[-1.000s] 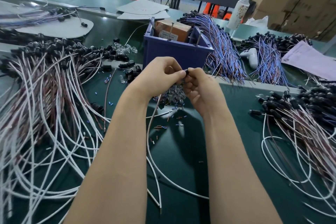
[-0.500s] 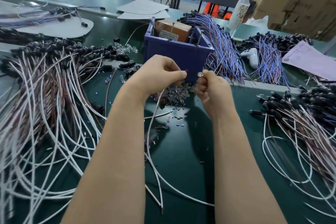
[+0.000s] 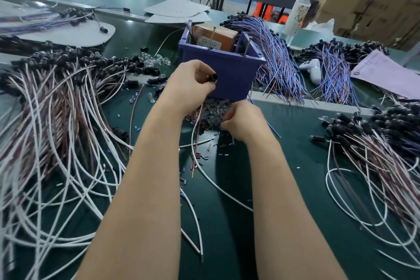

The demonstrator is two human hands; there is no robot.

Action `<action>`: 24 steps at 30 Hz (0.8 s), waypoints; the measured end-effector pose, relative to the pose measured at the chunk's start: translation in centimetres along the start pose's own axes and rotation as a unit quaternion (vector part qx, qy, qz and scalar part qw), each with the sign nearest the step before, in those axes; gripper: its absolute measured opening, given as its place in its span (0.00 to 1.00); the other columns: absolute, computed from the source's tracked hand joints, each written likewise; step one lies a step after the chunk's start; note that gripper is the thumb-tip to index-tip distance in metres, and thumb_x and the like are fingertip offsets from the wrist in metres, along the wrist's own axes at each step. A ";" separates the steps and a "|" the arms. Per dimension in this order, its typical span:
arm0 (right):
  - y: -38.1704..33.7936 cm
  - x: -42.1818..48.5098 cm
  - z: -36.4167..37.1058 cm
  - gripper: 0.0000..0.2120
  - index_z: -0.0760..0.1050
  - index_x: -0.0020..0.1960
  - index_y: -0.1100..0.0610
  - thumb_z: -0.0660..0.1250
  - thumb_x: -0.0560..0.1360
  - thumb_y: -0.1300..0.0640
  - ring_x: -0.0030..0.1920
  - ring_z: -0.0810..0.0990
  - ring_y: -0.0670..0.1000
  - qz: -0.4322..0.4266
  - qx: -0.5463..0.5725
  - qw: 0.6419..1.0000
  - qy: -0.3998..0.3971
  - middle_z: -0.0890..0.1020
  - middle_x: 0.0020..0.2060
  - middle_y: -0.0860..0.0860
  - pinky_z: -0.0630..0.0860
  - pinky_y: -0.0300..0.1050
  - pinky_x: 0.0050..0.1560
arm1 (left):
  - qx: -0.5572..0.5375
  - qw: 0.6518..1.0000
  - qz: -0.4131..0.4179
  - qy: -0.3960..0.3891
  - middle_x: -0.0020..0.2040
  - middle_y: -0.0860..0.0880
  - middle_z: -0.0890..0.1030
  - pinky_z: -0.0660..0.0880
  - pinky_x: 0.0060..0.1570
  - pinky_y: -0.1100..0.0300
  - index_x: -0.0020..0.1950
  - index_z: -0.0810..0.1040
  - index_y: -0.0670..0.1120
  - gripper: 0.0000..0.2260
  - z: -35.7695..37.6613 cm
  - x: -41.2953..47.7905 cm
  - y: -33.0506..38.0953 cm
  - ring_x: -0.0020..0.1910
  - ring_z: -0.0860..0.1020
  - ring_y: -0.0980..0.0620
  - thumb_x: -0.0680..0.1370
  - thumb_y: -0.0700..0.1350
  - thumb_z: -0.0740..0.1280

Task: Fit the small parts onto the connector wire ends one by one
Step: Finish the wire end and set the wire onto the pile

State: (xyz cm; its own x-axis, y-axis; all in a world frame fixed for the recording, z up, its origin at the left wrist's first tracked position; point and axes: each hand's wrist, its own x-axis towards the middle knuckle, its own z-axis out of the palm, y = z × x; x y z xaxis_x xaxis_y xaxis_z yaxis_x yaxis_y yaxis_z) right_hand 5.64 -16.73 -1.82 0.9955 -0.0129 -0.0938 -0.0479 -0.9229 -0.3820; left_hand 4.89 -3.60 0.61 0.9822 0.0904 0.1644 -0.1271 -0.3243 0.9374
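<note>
My left hand (image 3: 193, 85) is raised in front of the blue bin and pinches a black connector (image 3: 212, 78) whose white and brown wires (image 3: 196, 143) hang down to the green mat. My right hand (image 3: 242, 120) is lower, fingers curled down into the pile of small clear and dark parts (image 3: 213, 112) in front of the bin. Whether it holds a part is hidden by its fingers.
A blue bin (image 3: 227, 70) with a brown box stands behind the hands. Heaps of wired black connectors lie left (image 3: 56, 88) and right (image 3: 375, 134). Blue-purple wire bundles (image 3: 279, 63), a white bottle (image 3: 297, 13) and a pink sheet (image 3: 386, 75) sit behind. Small sleeves litter the mat (image 3: 295, 188).
My hands have separated. The right hand dropped from beside the connector down to the parts pile; the left hand stayed up with the connector.
</note>
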 end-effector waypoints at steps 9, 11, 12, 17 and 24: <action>-0.9 -1.0 -2.9 0.10 0.76 0.43 0.55 0.62 0.78 0.66 0.38 0.82 0.46 -0.109 0.433 0.890 0.093 0.81 0.37 0.50 0.82 0.43 0.44 | 0.000 0.999 0.019 -0.026 0.51 0.46 0.83 0.75 0.58 0.56 0.47 0.76 0.49 0.07 0.1 0.0 0.0 0.53 0.80 0.51 0.76 0.36 0.68; -1.1 -1.3 -3.5 0.10 0.77 0.43 0.54 0.63 0.77 0.66 0.34 0.82 0.43 -0.143 0.447 0.877 0.097 0.81 0.34 0.48 0.80 0.37 0.41 | 0.000 0.999 0.026 -0.031 0.51 0.45 0.83 0.75 0.58 0.56 0.48 0.76 0.48 0.07 0.1 0.0 0.1 0.52 0.81 0.51 0.76 0.36 0.67; -1.2 -1.4 -3.6 0.10 0.78 0.43 0.54 0.64 0.77 0.66 0.34 0.82 0.42 -0.154 0.423 0.886 0.108 0.82 0.34 0.48 0.80 0.37 0.42 | 0.000 0.999 0.028 -0.033 0.51 0.45 0.83 0.76 0.58 0.56 0.49 0.75 0.48 0.07 0.1 0.0 0.1 0.52 0.81 0.51 0.76 0.36 0.67; -1.4 -1.3 -3.9 0.07 0.75 0.43 0.53 0.67 0.75 0.65 0.41 0.84 0.49 -0.150 0.338 0.915 0.161 0.82 0.37 0.50 0.81 0.48 0.51 | 0.002 0.999 0.035 -0.036 0.51 0.46 0.83 0.76 0.57 0.56 0.49 0.76 0.48 0.07 0.1 0.0 0.3 0.52 0.81 0.51 0.77 0.36 0.67; -1.5 -1.4 -4.0 0.05 0.80 0.45 0.55 0.68 0.74 0.64 0.42 0.83 0.48 -0.169 0.288 0.919 0.208 0.82 0.36 0.49 0.79 0.42 0.52 | 0.036 0.998 0.045 -0.033 0.49 0.50 0.83 0.74 0.50 0.63 0.49 0.77 0.51 0.07 0.2 0.0 0.5 0.49 0.80 0.53 0.77 0.38 0.66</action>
State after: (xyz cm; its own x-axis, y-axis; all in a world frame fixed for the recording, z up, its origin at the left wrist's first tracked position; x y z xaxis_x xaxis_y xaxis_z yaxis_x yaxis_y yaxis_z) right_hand 4.65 -16.88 2.50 0.9009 -0.0198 0.4337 0.3536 -0.5463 -0.7593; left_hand 4.83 -3.94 0.96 0.9747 -0.0044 0.2234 -0.2068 -0.3960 0.8947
